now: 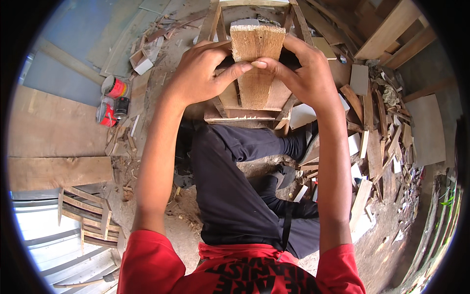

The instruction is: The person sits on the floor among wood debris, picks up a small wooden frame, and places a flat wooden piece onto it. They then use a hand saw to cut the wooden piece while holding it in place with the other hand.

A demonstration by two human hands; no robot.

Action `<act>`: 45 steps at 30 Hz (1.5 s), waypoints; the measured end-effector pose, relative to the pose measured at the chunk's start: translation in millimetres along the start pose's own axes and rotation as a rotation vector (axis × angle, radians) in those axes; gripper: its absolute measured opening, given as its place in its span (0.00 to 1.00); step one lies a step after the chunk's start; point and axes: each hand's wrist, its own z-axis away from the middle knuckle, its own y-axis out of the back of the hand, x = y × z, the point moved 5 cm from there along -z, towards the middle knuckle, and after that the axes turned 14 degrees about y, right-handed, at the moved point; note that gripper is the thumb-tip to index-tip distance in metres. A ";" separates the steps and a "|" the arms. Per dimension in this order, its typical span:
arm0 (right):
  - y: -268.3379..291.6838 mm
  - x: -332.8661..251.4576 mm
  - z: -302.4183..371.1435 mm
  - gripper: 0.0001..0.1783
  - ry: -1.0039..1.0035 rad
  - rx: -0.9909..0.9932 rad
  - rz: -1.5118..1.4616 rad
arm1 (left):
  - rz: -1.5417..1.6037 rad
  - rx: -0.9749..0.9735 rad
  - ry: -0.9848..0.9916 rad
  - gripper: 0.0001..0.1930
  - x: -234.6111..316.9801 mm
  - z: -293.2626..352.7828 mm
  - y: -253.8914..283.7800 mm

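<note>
A thick wooden plank (258,45) with a rough, pale sawn end points up toward me. My left hand (203,71) grips its left edge, with the thumb laid across the upper face. On the opposite edge my right hand (308,68) has hold too, and the two thumbs meet near the middle of the board. The other fingers are mostly hidden behind the plank. Beneath it stands a low wooden frame or bench (240,116) with slanted legs, close to my bent knee.
Wood offcuts (374,142) lie heaped on the right. Red and black paint cans (116,88) stand at the left beside large plywood sheets (54,122). A slatted wooden piece (93,210) sits at the lower left. Boards (389,29) lean at the far right.
</note>
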 end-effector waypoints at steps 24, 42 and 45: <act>8.0 -10.9 1.1 0.21 -0.006 -0.019 -0.023 | -0.028 0.110 0.039 0.26 7.4 5.0 -4.5; 16.9 -14.8 -0.2 0.22 0.124 -0.024 0.179 | 0.017 0.101 0.006 0.24 2.0 -6.3 -4.8; 43.9 -33.0 30.0 0.18 0.073 0.232 0.153 | 0.071 0.083 0.053 0.26 0.5 -7.6 -11.7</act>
